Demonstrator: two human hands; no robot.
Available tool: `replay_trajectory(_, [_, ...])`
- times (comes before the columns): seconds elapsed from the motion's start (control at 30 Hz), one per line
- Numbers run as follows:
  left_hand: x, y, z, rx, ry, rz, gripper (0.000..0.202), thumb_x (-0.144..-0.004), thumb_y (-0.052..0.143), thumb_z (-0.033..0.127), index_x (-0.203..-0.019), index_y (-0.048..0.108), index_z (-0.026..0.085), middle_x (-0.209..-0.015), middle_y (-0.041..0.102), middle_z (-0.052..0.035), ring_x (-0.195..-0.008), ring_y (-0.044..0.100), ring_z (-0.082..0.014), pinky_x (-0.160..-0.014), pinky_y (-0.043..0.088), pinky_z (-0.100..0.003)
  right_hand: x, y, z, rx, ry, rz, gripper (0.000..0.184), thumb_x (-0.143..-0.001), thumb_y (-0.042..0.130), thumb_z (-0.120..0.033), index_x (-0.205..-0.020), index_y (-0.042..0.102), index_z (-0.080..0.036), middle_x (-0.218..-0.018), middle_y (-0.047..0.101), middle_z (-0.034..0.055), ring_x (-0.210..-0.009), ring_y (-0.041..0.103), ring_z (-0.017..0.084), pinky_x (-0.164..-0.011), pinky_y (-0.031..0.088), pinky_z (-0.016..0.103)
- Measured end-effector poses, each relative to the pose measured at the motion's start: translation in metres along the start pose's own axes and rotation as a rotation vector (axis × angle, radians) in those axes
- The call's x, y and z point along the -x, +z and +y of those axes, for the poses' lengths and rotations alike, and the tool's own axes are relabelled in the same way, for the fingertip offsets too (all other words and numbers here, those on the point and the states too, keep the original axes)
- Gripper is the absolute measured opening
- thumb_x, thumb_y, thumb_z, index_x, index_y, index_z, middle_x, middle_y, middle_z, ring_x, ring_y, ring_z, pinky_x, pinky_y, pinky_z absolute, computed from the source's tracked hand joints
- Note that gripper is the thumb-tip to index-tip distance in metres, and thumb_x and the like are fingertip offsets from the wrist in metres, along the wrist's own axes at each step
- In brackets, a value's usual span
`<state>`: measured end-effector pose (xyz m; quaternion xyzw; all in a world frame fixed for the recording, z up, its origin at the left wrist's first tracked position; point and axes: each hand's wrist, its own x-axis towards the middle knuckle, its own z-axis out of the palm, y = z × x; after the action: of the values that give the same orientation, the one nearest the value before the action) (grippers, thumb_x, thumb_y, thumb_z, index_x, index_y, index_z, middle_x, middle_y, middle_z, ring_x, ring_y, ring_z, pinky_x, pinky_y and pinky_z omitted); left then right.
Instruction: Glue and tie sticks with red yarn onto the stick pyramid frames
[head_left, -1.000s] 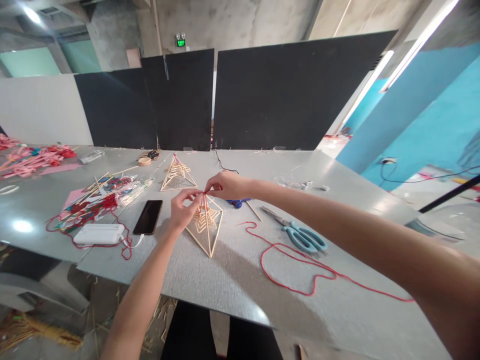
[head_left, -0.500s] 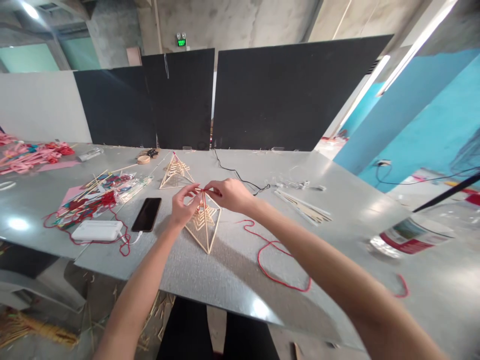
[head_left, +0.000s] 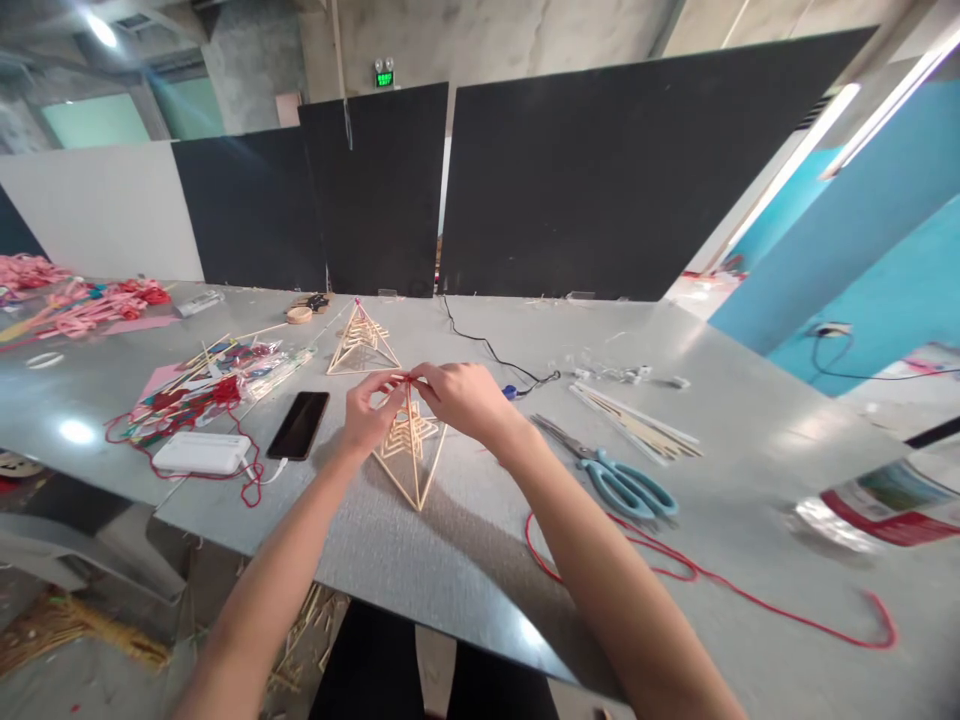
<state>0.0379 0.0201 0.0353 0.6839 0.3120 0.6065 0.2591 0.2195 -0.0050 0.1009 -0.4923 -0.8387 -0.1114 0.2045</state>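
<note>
A pyramid of thin pale sticks stands tilted on the grey table in front of me. My left hand and my right hand meet at its top corner. Both pinch a red string wound round that corner. A long loose red string trails over the table to the right. A second stick pyramid stands farther back.
Blue-handled scissors lie right of my right arm, with a bundle of sticks behind them. A black phone, a white power bank and packets with red cord lie left. A plastic bottle lies at the far right.
My right arm has drawn in toward me, uncovering the scissors. The loose red string has shifted on the table to the right. Both hands stay pinched at the pyramid's top.
</note>
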Motion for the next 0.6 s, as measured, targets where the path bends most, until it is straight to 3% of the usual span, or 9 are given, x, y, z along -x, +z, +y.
replay_trajectory(0.3, [-0.004, 0.003, -0.012, 0.130, -0.130, 0.012, 0.021, -0.085, 0.078, 0.038, -0.098, 0.080, 0.022, -0.102, 0.078, -0.0067, -0.094, 0.071, -0.0216, -0.087, 0.054, -0.035, 0.000, -0.006, -0.001, -0.087, 0.055, -0.050, 0.032, -0.104, 0.044, -0.032, -0.122, 0.066, -0.018, -0.084, 0.075, 0.0071, -0.068, 0.061, 0.019, -0.060, 0.023, 0.031])
replay_trajectory(0.43, [-0.005, 0.003, -0.013, 0.177, -0.110, 0.035, 0.019, -0.088, 0.072, 0.037, -0.097, 0.079, 0.021, -0.102, 0.078, -0.0076, -0.100, 0.071, -0.0229, -0.093, 0.053, -0.037, 0.001, -0.015, -0.005, -0.029, 0.054, -0.045, 0.033, -0.104, 0.043, -0.030, -0.122, 0.067, -0.018, -0.085, 0.074, 0.0084, -0.066, 0.059, 0.018, -0.060, 0.021, 0.032])
replay_trajectory(0.6, [-0.007, -0.003, -0.014, 0.141, -0.047, 0.162, 0.022, -0.094, 0.061, 0.035, -0.096, 0.078, 0.021, -0.099, 0.077, -0.0069, -0.098, 0.069, -0.0225, -0.096, 0.051, -0.039, 0.004, -0.026, -0.007, 0.012, 0.077, -0.014, 0.034, -0.106, 0.042, -0.030, -0.124, 0.067, -0.017, -0.085, 0.074, 0.0096, -0.063, 0.056, 0.016, -0.059, 0.020, 0.032])
